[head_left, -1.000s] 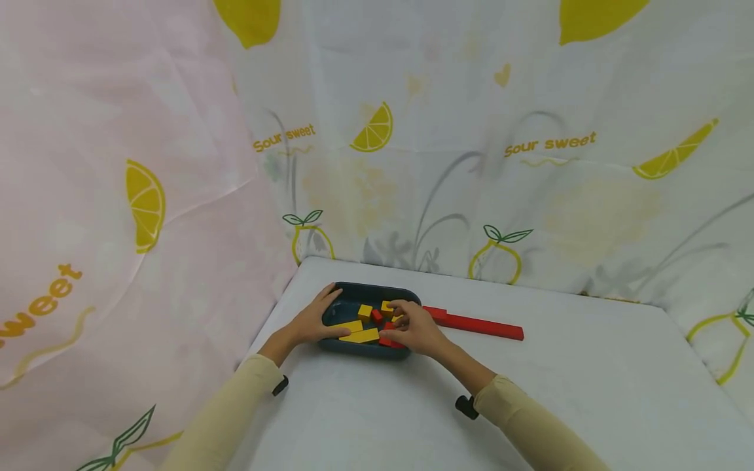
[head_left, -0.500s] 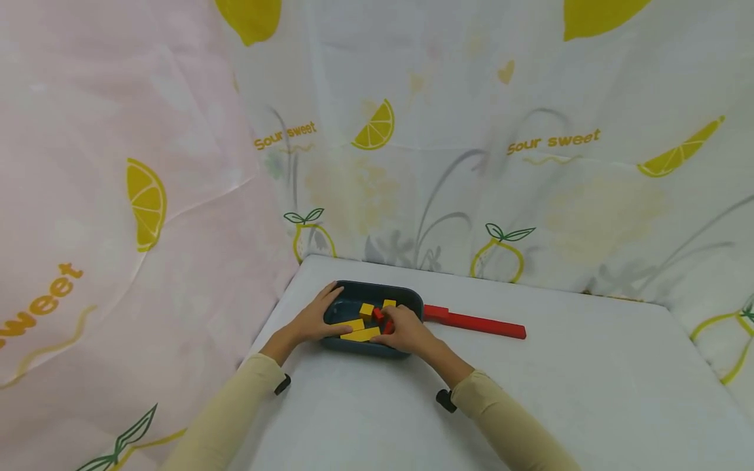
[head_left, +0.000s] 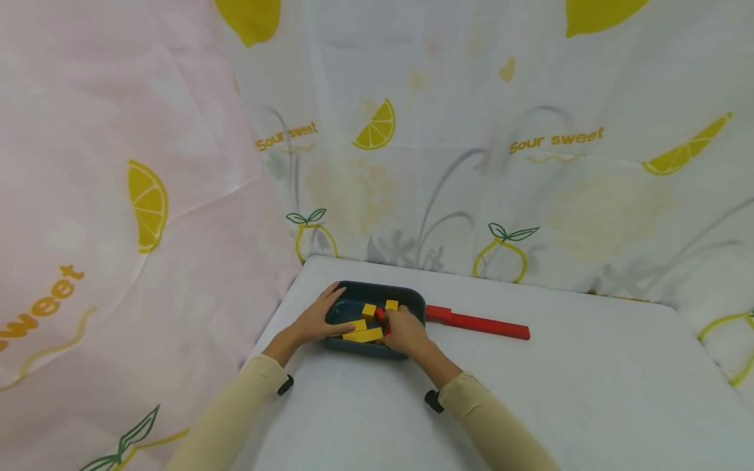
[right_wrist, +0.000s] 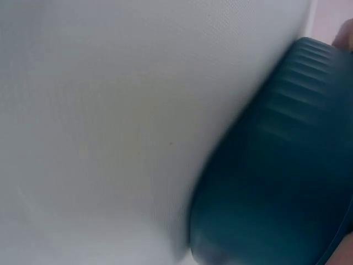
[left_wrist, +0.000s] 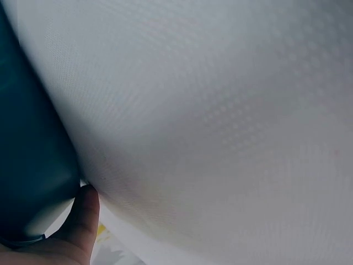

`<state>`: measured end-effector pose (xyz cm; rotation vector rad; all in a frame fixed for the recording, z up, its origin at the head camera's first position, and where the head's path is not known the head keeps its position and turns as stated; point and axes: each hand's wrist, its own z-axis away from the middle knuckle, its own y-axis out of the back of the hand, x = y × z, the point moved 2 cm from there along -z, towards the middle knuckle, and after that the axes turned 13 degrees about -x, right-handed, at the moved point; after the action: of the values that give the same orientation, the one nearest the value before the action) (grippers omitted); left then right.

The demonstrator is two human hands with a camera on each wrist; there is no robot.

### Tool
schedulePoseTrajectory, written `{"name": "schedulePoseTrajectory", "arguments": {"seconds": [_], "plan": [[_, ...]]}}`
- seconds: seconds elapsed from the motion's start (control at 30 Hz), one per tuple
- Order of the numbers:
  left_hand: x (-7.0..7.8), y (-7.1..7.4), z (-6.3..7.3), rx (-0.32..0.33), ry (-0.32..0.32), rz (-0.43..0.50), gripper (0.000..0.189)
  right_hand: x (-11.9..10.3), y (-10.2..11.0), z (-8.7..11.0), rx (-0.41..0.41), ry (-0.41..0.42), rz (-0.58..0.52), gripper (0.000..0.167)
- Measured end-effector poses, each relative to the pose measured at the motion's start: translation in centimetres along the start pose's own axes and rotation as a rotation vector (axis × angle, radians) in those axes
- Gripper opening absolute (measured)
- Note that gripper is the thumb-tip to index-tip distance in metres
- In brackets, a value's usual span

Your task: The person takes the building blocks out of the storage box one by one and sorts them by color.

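A dark blue tray [head_left: 377, 351] with rounded corners lies on the table, holding red and yellow blocks. My left hand [head_left: 312, 320] grips its left end, fingers along the back-left rim and thumb over the front rim near two long yellow blocks [head_left: 362, 335]. In the left wrist view, a finger bends at the tray's edge. Inside the right part of the tray, my right hand [head_left: 406, 330] reaches down with its fingers and thumb around a red block [head_left: 387, 326], mostly hidden by the hand. Close to those fingertips are a small red block [head_left: 379, 314] and yellow cubes [head_left: 368, 311].
A long red bar [head_left: 489, 325] lies right of the tray, with a shorter red block [head_left: 438, 313] at its left end. White cloth covers the table [head_left: 559, 386]. Lemon-print curtains [head_left: 436, 163] stand behind and at the left.
My right hand has moved left and down into the tray, its thumb and fingers closing around the red block. The left hand keeps its place on the tray.
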<state>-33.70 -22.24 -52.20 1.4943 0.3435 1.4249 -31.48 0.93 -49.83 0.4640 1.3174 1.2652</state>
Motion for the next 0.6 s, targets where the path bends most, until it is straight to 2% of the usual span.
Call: {"name": "schedulePoseTrajectory", "arguments": {"seconds": [0.13, 0.33, 0.6], "plan": [[0.01, -0.01, -0.05, 0.001, -0.001, 0.002, 0.104, 0.01, -0.08, -0.01, 0.006, -0.014, -0.011, 0.056], [-0.08, 0.35, -0.09, 0.023, -0.018, 0.007, 0.102, -0.17, 0.20, -0.25, 0.004, 0.000, -0.046, 0.053], [-0.04, -0.08, -0.16, 0.004, 0.004, -0.005, 0.101, 0.16, -0.34, -0.50, -0.008, -0.035, 0.013, 0.044]]}}
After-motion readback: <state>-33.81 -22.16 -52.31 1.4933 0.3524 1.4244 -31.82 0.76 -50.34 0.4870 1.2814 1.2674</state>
